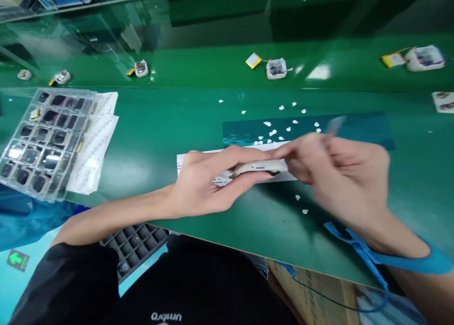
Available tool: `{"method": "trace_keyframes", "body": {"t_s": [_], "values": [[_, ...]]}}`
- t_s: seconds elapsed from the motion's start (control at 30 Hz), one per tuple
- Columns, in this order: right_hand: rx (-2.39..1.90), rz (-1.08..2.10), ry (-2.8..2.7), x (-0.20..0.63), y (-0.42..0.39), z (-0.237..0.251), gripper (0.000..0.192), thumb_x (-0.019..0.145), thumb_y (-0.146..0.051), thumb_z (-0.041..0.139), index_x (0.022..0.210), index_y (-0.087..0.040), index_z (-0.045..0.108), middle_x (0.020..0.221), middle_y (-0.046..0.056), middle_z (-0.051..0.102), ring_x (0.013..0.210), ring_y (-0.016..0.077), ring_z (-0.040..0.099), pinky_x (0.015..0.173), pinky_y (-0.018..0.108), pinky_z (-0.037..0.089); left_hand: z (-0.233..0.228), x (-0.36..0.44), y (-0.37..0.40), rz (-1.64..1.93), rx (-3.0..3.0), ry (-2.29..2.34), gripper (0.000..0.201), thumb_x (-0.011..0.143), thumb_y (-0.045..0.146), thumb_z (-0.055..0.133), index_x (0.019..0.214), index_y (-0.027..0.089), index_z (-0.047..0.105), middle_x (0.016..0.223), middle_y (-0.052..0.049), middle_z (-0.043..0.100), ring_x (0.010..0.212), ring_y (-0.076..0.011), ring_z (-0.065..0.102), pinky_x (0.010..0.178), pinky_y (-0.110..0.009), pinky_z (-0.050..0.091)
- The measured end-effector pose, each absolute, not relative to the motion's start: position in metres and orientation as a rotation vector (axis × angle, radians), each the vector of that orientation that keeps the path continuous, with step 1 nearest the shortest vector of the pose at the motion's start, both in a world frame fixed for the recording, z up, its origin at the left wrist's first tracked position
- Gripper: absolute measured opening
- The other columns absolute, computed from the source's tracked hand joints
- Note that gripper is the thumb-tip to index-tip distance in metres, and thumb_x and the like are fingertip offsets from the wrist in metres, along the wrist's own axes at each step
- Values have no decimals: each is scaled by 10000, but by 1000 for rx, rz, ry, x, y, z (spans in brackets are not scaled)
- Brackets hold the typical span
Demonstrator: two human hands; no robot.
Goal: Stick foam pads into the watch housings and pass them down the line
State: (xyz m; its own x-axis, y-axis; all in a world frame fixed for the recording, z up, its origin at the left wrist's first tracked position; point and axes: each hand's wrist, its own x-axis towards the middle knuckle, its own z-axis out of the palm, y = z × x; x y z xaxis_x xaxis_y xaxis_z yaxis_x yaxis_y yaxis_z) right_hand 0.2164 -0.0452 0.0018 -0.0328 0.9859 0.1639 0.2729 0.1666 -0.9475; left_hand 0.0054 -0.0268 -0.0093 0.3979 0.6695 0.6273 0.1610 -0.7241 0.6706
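Note:
My left hand (205, 180) is closed around a small white device housing (260, 167), with a slot in its near side, held edge-on above the bench. My right hand (340, 173) is closed in a pinch at the housing's right end. A thin, pale, blade-like tool (335, 125), blurred, sticks up behind the right fingers; its working tip is hidden. A printed white sheet (182, 162) lies under the hands. Small white round stickers (273, 132) are scattered just beyond them, over a dark green strip (362, 126).
At left, a clear plastic tray (21, 147) of dark-screened units overlaps white label sheets (88, 169). Opened housings (276, 69) with yellow-edged batteries (253, 60) line the raised back strip. A blue wrist strap (411, 261) with its cord hangs from my right wrist.

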Motion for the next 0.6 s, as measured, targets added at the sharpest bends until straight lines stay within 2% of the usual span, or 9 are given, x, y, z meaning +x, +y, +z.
{"method": "trace_keyframes", "body": {"t_s": [0.07, 0.13, 0.23, 0.27, 0.4, 0.6], "values": [[-1178, 1008, -1389, 219, -45, 3, 520, 1057, -644, 522, 815, -286, 812, 722, 16, 748, 524, 162, 608, 493, 345, 467, -2, 3, -25, 1411, 2178, 764, 75, 985, 270, 744, 1007, 199, 757, 923, -26, 845, 671, -92, 747, 617, -177, 578], [-1170, 903, -1393, 222, -44, 6, 575, 1082, -627, 469, 727, -288, 768, 729, 23, 733, 605, 180, 640, 529, 355, 460, -5, 4, -22, 1466, 2162, 786, 79, 993, 265, 731, 966, 191, 742, 845, -14, 823, 627, -76, 710, 572, -170, 536], [-1326, 641, -1478, 228, -41, 7, 604, 1099, -568, 484, 610, -273, 682, 534, -13, 556, 519, 133, 530, 511, 327, 380, -22, 8, -19, 1344, 2182, 776, 86, 1006, 254, 701, 961, 180, 701, 746, 25, 759, 518, -44, 581, 489, -162, 447], [-1374, 630, -1513, 230, -38, 6, 593, 1100, -545, 494, 612, -270, 686, 517, -22, 545, 498, 120, 518, 507, 318, 380, -27, 9, -18, 1273, 2183, 793, 87, 1011, 251, 689, 961, 179, 691, 719, 38, 734, 496, -40, 540, 473, -162, 423], [-1393, 731, -1627, 238, -27, -4, 547, 1072, -497, 563, 609, -244, 705, 693, 7, 734, 636, 132, 691, 603, 288, 522, -34, 9, -16, 1049, 2056, 923, 141, 1016, 284, 663, 918, 182, 668, 635, 58, 635, 468, -45, 446, 442, -185, 343], [-1381, 1032, -1521, 238, -21, -15, 539, 1021, -637, 600, 777, -189, 774, 742, 54, 788, 610, 152, 749, 604, 256, 632, -32, 7, -7, 926, 1656, 970, 295, 1020, 454, 662, 904, 183, 650, 740, -17, 681, 593, -100, 518, 523, -246, 373]]}}
